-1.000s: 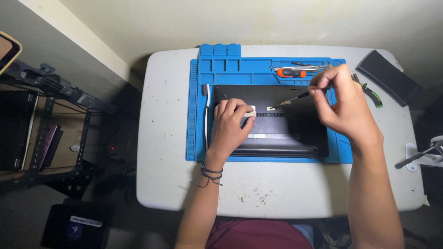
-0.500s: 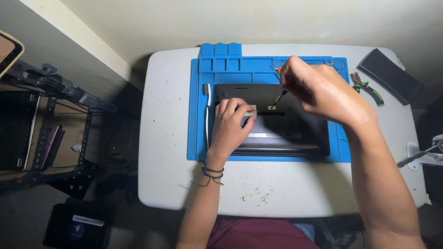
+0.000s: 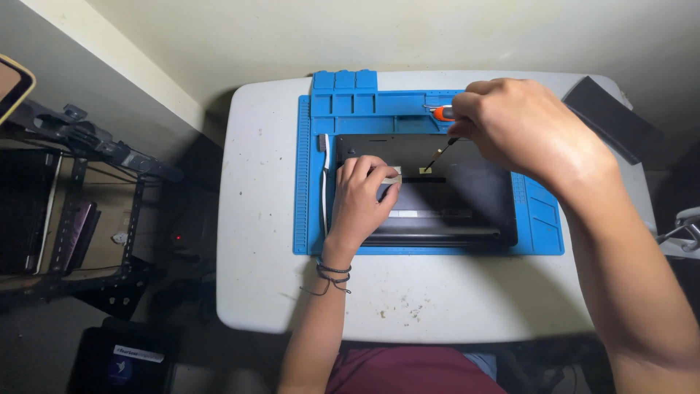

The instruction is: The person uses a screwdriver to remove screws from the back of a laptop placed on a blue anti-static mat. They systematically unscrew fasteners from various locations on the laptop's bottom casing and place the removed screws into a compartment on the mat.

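A black laptop base (image 3: 467, 201) lies on a blue work mat (image 3: 543, 219) on a white table (image 3: 262, 219). My left hand (image 3: 361, 201) rests on the laptop's left part, fingertips pinching a small pale piece near its middle. My right hand (image 3: 525, 131) is over the laptop's upper right, gripping a screwdriver (image 3: 440, 151) with an orange handle; its thin tip points down-left onto a small tab inside the laptop. A dark cord bracelet circles my left wrist.
A white strip (image 3: 324, 182) lies along the mat's left side. A flat black object (image 3: 609, 117) sits at the table's far right corner. A dark metal rack (image 3: 80, 204) stands left of the table, a black box (image 3: 124, 361) on the floor below it.
My right hand has swung left from the mat's right side and brought the screwdriver tip down to the laptop's middle. The left hand has stayed in place.
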